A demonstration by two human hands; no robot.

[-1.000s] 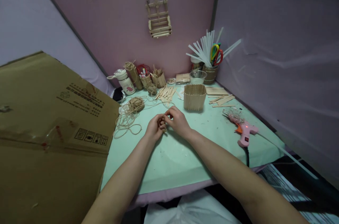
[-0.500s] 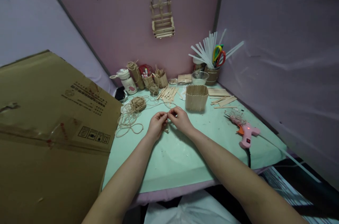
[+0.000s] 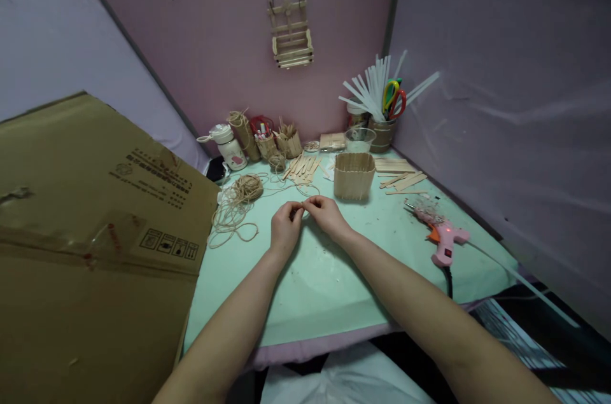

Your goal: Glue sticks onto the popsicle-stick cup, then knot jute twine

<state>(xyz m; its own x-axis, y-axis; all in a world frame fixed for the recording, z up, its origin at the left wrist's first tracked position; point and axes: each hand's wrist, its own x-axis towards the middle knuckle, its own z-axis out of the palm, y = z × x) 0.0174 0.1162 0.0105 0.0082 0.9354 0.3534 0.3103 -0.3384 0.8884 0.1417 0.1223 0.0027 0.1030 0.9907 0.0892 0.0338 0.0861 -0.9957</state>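
Note:
My left hand (image 3: 286, 226) and my right hand (image 3: 327, 213) meet fingertip to fingertip over the middle of the green table. Both are closed in a pinch. A thin strand of twine (image 3: 312, 188) runs from the left side to the fingertips; what exactly each pinch holds is too small to tell. Behind my right hand stands a box of wooden sticks (image 3: 354, 176). The ball of twine (image 3: 248, 188), with loose loops beside it, lies to the left beyond my left hand.
A pink glue gun (image 3: 446, 242) lies at the right, its cord running off the front edge. Loose sticks (image 3: 403, 182) lie behind it. A cardboard box (image 3: 105, 213) borders the left side. Along the back stand a white bottle (image 3: 230, 148), stick holders and a clear cup (image 3: 359, 140).
My left hand has turned slightly, and the small twine-coloured piece below its fingers no longer shows. My right hand has barely moved. The view has shifted slightly.

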